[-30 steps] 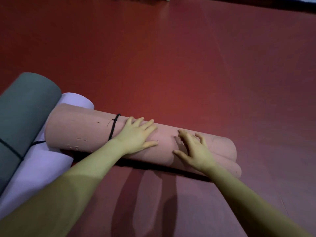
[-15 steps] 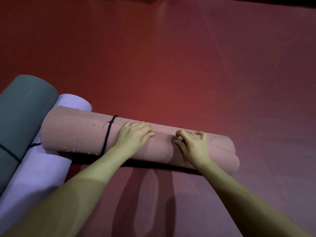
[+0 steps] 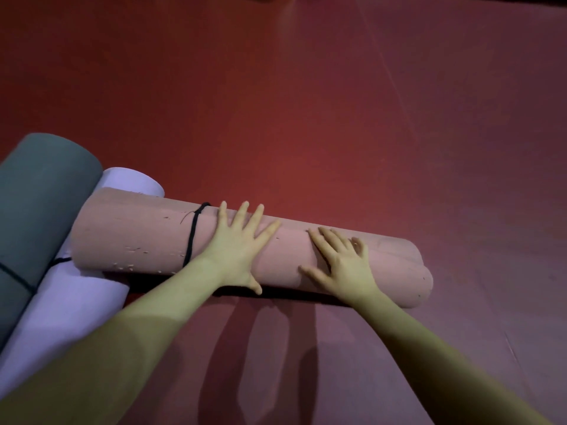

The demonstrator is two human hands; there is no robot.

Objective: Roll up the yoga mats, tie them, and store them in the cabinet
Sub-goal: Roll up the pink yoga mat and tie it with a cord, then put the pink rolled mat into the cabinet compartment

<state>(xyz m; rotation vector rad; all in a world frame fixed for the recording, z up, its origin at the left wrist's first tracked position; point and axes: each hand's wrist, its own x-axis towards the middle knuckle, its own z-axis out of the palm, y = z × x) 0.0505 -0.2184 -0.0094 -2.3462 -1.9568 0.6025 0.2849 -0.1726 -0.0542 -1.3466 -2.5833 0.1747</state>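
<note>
Now the rolled pink foam yoga mat [image 3: 147,237], lying on the red floor [image 3: 306,118], is pressed under the flat, spread left hand [image 3: 236,250] and right hand [image 3: 343,262]; nothing is gripped. Untied at its right end, it could be loosened once released.

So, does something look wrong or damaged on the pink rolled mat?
Yes. The pink mat has small nicks in its surface left of the black cord, and only this one cord shows; its right end looks loose, with a layer edge standing out.
</note>
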